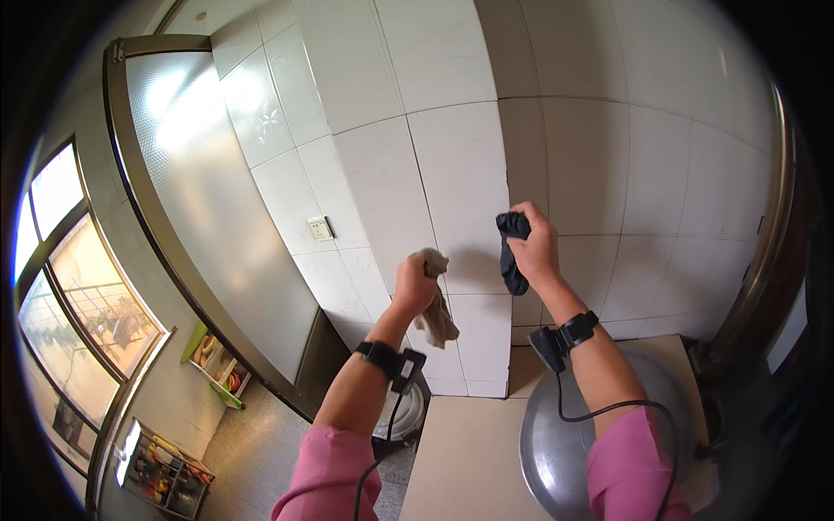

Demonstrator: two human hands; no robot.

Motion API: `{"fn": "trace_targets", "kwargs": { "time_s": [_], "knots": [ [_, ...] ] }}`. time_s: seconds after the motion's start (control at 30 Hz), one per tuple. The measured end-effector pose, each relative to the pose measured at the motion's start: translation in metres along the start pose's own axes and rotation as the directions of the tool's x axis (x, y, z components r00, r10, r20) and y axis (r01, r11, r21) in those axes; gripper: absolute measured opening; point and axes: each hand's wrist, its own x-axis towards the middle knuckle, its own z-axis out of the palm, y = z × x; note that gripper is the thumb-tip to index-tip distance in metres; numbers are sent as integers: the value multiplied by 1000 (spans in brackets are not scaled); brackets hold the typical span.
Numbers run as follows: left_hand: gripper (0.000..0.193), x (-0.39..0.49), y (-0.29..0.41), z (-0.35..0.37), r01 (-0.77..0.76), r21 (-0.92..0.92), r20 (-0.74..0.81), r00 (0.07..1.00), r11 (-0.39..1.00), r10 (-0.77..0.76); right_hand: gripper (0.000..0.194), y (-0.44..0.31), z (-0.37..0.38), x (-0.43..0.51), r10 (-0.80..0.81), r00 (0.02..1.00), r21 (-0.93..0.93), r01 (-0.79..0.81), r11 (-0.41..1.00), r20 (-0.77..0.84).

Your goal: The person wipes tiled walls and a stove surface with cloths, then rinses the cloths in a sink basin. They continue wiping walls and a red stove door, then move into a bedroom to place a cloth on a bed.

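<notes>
My left hand (416,285) is closed around a grey-brown cloth (438,322), whose lower end hangs down in front of the tiled wall. To the right and a little higher, my right hand (538,244) grips a black cloth (513,260), bunched at the top and dangling below the fingers. The two cloths are apart. Both wrists wear black straps with small devices and cables. Beneath my right forearm a large round metal lid (554,456) lies on a beige surface (466,456).
White tiled walls (456,189) stand in front, with a projecting corner between my hands. A wall socket (320,228) is at the left. Further left are a frosted glass door (215,195), windows, a shelf rack (225,374) and another rack (166,472) on the floor.
</notes>
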Motion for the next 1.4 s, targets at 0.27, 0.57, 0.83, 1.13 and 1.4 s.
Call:
{"fn": "trace_targets", "kwargs": {
  "time_s": [0.27,0.57,0.83,1.13,1.4],
  "knots": [
    [12,-204,-43,-58,503,-424,96,852,754,-514,40,-53,14,142,-598,799,-272,564,780,-59],
    [19,-355,-63,-102,639,-641,-7,549,425,-836,64,58,7,-33,-324,822,-479,545,688,468],
    [21,-368,-53,-62,700,-620,183,568,354,-802,27,93,-43,-368,625,557,-382,-499,778,547],
    [9,-411,-55,16,815,-484,523,562,320,-641,34,-17,-65,-539,712,-72,-105,-994,2,699],
    [17,-448,-33,55,832,-481,530,527,276,-665,31,-48,-96,-489,782,92,-134,-967,219,617]
  ]
}}
